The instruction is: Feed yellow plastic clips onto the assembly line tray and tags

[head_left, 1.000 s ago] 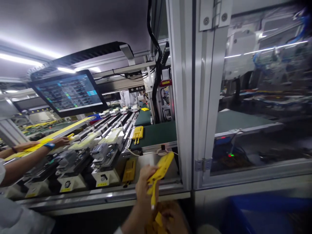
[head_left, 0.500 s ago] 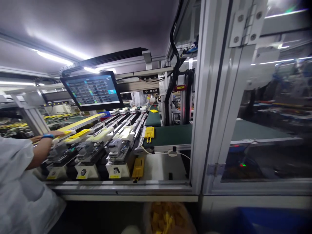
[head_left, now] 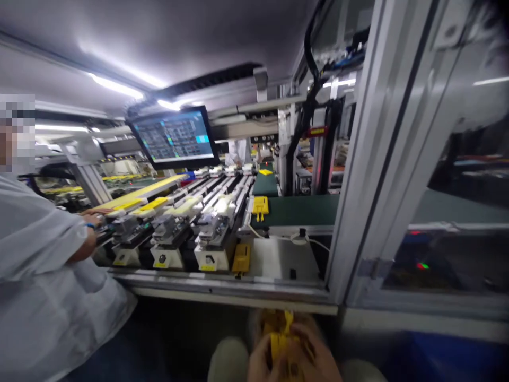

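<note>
Across the middle of the frame I see the machine bench [head_left: 222, 286], a metal-framed station with a row of clamping fixtures [head_left: 170, 239] at centre left and a green belt [head_left: 302, 209] running off to the right behind the upright frame post [head_left: 369, 159]. A screen [head_left: 175, 137] hangs at upper centre left. A co-worker in a white coat [head_left: 43, 276] fills the lower left, one hand [head_left: 93, 218] reaching into the leftmost fixture.

One yellow part [head_left: 260, 205] lies on the belt near the centre, and another yellow piece [head_left: 241, 259] stands at the bench's front edge, just right of the fixtures.

At the bottom centre, below the bench lip, both of my hands are down in a bag of yellow parts [head_left: 284, 331]. My left hand [head_left: 264, 363] and right hand [head_left: 314, 361] are curled together around a yellow clip [head_left: 280, 342]; blur keeps me from telling just how tight either grip is or which fingers carry it.

I judge this as the picking-up step: a part is being drawn from the bag. The next move likely calls for lifting it clear over the bench lip and turning it flat to suit the bench.
</note>
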A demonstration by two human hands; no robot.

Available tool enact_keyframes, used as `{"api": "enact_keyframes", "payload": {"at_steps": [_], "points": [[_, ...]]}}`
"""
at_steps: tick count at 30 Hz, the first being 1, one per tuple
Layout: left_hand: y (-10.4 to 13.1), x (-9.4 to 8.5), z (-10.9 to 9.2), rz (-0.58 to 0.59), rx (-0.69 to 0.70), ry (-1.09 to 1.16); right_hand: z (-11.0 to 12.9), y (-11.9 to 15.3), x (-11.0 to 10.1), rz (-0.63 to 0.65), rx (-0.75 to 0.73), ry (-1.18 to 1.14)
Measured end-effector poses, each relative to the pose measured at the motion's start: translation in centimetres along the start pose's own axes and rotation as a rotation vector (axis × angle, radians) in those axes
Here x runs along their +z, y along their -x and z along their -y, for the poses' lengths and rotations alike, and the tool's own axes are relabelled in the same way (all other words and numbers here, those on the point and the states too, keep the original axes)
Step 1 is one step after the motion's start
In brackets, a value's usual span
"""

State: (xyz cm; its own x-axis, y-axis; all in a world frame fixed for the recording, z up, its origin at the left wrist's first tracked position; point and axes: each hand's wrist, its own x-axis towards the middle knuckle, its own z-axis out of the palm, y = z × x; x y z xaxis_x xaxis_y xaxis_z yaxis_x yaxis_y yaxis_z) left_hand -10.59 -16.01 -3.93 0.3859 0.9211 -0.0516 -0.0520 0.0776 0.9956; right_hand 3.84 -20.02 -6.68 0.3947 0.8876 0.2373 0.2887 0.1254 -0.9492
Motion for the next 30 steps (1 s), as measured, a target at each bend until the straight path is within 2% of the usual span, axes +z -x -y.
{"api": "enact_keyframes", "payload": {"at_steps": [2, 5, 8, 10, 12, 16, 18, 21, 23, 27, 30], "points": [[0.5, 0.3, -0.5, -0.016, 0.005, -0.051, 1.4, 0.6, -0.5, -0.056, -0.092, 0.103], [0.9, 0.7, -1.5, -0.041, -0.095, -0.041, 2.9, 0.9, -1.4, -0.097, -0.151, 0.137], [1.2, 0.9, -2.3, -0.030, -0.191, 0.106, 3.3, 0.7, -2.7, -0.250, -0.104, 0.112], [1.5, 1.1, -2.6, -0.005, -0.237, 0.196, 3.5, 0.3, -3.6, -0.276, -0.042, 0.118], [1.9, 1.3, -2.8, 0.031, -0.275, 0.222, 3.8, -0.2, -4.3, -0.145, 0.056, 0.046], [2.5, 1.8, -3.2, 0.113, -0.300, 0.179, 5.4, -0.9, -4.7, 0.192, 0.329, -0.309], [2.8, 1.9, -3.5, 0.165, -0.295, 0.154, 6.1, -0.8, -4.7, 0.252, 0.428, -0.414], [3.0, 1.8, -3.5, 0.217, -0.262, 0.070, 6.6, -0.6, -4.7, 0.271, 0.479, -0.403], [3.0, 1.6, -3.2, 0.228, -0.244, 0.017, 6.7, -0.5, -4.9, 0.277, 0.439, -0.310], [3.0, 1.2, -2.2, 0.228, -0.258, 0.022, 6.5, -0.3, -4.9, 0.166, 0.181, -0.031], [2.8, 1.3, -1.7, 0.188, -0.260, 0.033, 6.4, -0.1, -4.4, 0.097, 0.088, -0.009]]}}
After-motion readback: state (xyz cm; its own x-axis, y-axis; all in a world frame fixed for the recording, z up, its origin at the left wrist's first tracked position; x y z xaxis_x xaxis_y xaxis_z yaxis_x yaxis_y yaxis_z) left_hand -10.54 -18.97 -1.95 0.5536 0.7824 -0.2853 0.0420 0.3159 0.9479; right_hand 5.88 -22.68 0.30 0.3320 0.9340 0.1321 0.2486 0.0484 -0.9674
